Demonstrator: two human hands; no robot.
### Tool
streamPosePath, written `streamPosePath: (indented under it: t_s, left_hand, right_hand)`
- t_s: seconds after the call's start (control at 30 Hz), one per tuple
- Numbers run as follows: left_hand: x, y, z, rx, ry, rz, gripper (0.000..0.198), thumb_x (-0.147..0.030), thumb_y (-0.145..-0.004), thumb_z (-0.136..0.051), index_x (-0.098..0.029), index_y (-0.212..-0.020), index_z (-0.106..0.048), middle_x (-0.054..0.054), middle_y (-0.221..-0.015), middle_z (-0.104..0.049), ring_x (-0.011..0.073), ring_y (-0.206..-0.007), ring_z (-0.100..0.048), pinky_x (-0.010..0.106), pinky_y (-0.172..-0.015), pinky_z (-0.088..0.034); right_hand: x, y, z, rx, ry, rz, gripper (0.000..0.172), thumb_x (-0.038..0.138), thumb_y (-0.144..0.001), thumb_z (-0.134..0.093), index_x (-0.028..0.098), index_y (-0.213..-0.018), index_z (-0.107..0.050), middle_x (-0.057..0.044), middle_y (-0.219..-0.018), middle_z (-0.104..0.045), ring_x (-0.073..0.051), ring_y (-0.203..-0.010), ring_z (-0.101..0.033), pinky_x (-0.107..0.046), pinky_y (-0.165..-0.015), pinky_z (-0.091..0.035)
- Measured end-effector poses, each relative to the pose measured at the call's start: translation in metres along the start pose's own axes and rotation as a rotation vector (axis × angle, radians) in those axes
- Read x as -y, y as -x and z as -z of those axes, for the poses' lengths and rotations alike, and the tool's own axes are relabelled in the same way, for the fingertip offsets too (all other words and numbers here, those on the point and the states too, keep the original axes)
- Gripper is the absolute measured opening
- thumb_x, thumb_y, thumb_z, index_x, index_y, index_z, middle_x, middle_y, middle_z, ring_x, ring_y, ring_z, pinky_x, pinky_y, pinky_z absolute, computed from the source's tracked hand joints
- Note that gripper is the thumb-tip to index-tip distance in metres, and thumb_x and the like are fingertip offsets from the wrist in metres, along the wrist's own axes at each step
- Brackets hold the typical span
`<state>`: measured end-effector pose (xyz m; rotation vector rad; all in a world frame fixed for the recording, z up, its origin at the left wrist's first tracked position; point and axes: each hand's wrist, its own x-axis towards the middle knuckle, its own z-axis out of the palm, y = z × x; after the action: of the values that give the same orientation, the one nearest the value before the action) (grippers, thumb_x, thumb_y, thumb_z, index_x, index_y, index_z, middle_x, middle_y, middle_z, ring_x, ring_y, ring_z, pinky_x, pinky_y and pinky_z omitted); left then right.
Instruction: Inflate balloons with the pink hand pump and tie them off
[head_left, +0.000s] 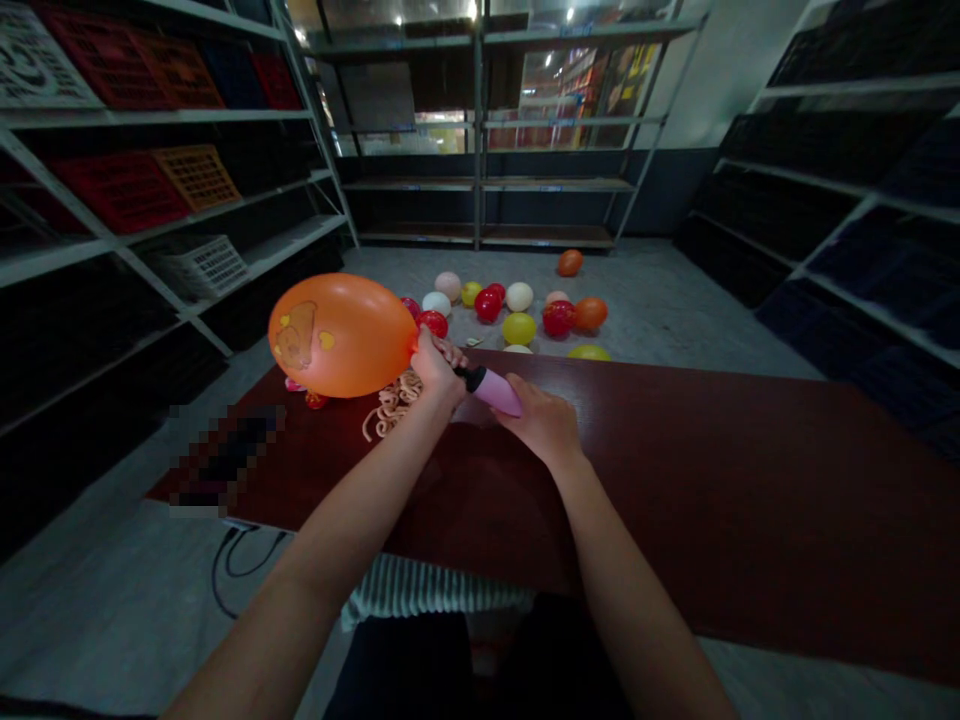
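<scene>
An inflated orange balloon (352, 335) with a printed cartoon figure points off to the left above the table. My left hand (439, 368) is closed round the balloon's neck, where it meets the black end of a hand pump. The pump (496, 391) has a pink-purple body and slants down to the right. Around its rear end my right hand (541, 420) is wrapped. Beneath the left hand lies a heap of beige uninflated long balloons or cords (390, 408); I cannot tell which. The pump's nozzle is hidden by my left fingers.
A dark red-brown table (712, 480) stretches before me. Small red items (315, 400) lie under the orange balloon. Several inflated balloons (519, 328) rest on the floor beyond the table. Metal shelving with crates (120, 190) stands left; more racks stand behind and right.
</scene>
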<state>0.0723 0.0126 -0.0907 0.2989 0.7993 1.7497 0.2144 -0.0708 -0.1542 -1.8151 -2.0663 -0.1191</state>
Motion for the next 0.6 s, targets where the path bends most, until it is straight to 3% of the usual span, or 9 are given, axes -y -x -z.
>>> streamPosePath:
  t_s: [0.23,0.6]
  left_hand:
    - [-0.028,-0.018,0.016,-0.052,0.010,-0.053,0.042,-0.027,-0.098,-0.046,-0.022,-0.061,-0.026,-0.008,-0.043,-0.025,0.0069,-0.033,-0.028,0.022,-0.038,-0.025]
    - [-0.119,-0.047,0.030,-0.077,0.040,-0.100,0.043,-0.033,-0.104,-0.043,-0.021,-0.065,-0.028,-0.008,-0.045,-0.025,0.0067,-0.032,-0.026,0.021,-0.037,-0.026]
  right_hand:
    - [0.003,0.003,-0.009,-0.065,0.026,0.026,0.054,0.049,-0.091,-0.062,0.027,-0.140,-0.055,-0.009,-0.114,-0.074,-0.025,-0.092,-0.068,-0.031,-0.073,-0.041]
    - [0.007,0.006,-0.015,-0.153,0.057,0.106,0.052,0.049,-0.094,-0.059,0.025,-0.140,-0.058,-0.010,-0.113,-0.074,-0.025,-0.092,-0.069,-0.031,-0.075,-0.041]
